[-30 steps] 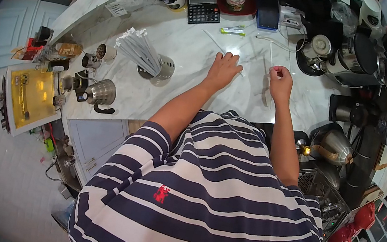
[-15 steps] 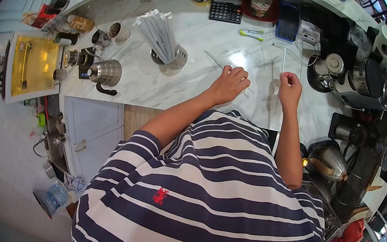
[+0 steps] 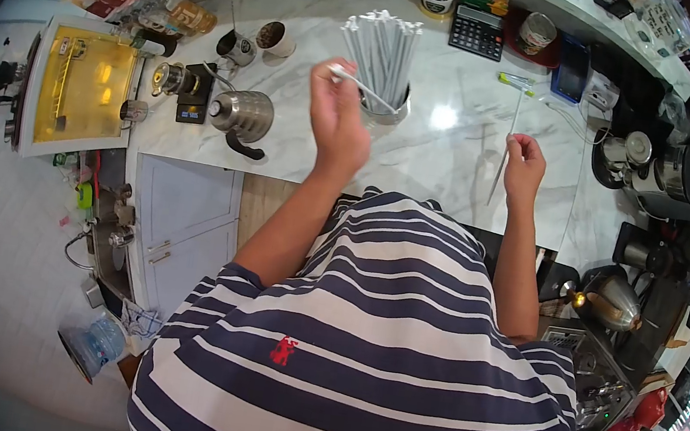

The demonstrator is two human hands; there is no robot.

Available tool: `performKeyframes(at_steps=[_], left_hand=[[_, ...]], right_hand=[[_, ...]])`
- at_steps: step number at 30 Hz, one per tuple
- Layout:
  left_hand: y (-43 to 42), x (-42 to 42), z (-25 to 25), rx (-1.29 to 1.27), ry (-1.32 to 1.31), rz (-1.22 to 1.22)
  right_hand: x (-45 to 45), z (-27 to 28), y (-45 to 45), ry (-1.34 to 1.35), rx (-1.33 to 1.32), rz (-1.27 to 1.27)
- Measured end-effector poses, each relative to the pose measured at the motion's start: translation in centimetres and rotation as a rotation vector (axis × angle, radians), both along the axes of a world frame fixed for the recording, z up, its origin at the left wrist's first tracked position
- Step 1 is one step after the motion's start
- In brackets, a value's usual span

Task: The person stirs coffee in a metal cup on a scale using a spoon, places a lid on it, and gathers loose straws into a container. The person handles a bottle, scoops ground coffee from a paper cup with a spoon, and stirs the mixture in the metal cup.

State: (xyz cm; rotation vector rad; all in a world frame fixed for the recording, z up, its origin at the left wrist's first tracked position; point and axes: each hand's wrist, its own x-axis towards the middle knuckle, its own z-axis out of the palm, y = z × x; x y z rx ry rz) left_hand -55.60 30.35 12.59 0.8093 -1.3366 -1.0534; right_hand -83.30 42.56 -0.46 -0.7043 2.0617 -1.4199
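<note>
My left hand [image 3: 341, 131] is raised beside a perforated metal cup [image 3: 394, 117] packed with upright wrapped straws [image 3: 380, 57]. Between its thumb and fingers is one white straw [image 3: 369, 91], slanting across the front of the cup. Over the counter to the right, my right hand [image 3: 524, 172] pinches a long thin straw [image 3: 499, 174] around its middle; the straw stretches away from me above the marble. A yellow-green clip-like item [image 3: 518, 83] lies near that straw's far end.
On the left of the marble counter [image 3: 449, 164] stand a gooseneck kettle [image 3: 245, 113], a scale [image 3: 194, 97] and small cups. A calculator [image 3: 477, 35], a phone [image 3: 571, 69] and a red dish [image 3: 553, 55] line the back. Coffee equipment [image 3: 678, 165] fills the right side.
My left hand has risen from the counter to the straw cup's left side, holding a straw. My right hand keeps its pinch. The whole view has shifted, so counter items appear further right.
</note>
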Motion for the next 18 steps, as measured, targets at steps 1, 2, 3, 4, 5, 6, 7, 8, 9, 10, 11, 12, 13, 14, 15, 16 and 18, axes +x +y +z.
performKeyframes(at_steps=[1,2,3,4,5,6,7,8,9,10,11,12,13,14,15,16,18], left_hand=[[-1.5,1.0,0.3,-0.008,-0.003,0.025],[-2.8,1.8,0.5,-0.017,-0.004,0.047],[-3.8,2.4,0.6,0.009,0.004,0.037],[-4.6,2.8,0.7,0.027,-0.004,0.022],[-5.4,3.1,0.8,0.046,-0.013,0.006],[-6.1,3.3,0.6,0.064,-0.022,-0.01],[-6.9,3.4,-0.4,0.086,-0.009,-0.057],[-7.6,3.4,-1.6,0.133,-0.07,-0.07],[-8.2,3.3,-3.1,0.179,-0.134,-0.081],[-8.7,3.3,-4.5,0.222,-0.198,-0.091],[-9.0,3.2,-6.4,0.176,-0.274,-0.08],[-9.3,3.2,-8.4,0.126,-0.347,-0.069],[-9.6,3.0,-9.2,0.071,-0.416,-0.058],[-9.7,3.0,-9.9,0.074,-0.425,-0.074],[-9.5,3.0,-10.0,0.078,-0.433,-0.09],[-9.4,3.1,-10.1,0.086,-0.442,-0.104],[-9.6,3.3,-10.3,0.084,-0.437,-0.14]], right_hand=[[0.7,0.6,-0.4,-0.006,0.001,-0.03],[1.5,1.1,-0.9,-0.023,-0.037,-0.066],[2.4,1.7,-1.4,-0.037,-0.076,-0.104],[3.2,2.2,-1.9,-0.051,-0.114,-0.142],[3.8,2.7,-2.3,-0.067,-0.129,-0.163],[4.5,3.3,-2.7,-0.071,-0.172,-0.197],[5.4,4.0,-3.1,-0.077,-0.214,-0.23],[6.1,4.7,-3.4,-0.085,-0.253,-0.26],[6.6,5.4,-3.7,-0.126,-0.297,-0.27],[7.2,6.3,-4.1,-0.146,-0.337,-0.277],[7.9,7.2,-4.6,-0.165,-0.379,-0.287],[8.5,8.2,-5.1,-0.182,-0.424,-0.297],[9.1,9.2,-5.6,-0.163,-0.486,-0.275],[9.8,10.0,-6.4,-0.17,-0.525,-0.277],[10.4,10.7,-7.2,-0.175,-0.562,-0.277],[11.0,11.0,-8.0,-0.181,-0.595,-0.276],[12.0,10.6,-9.7,-0.164,-0.601,-0.26]])
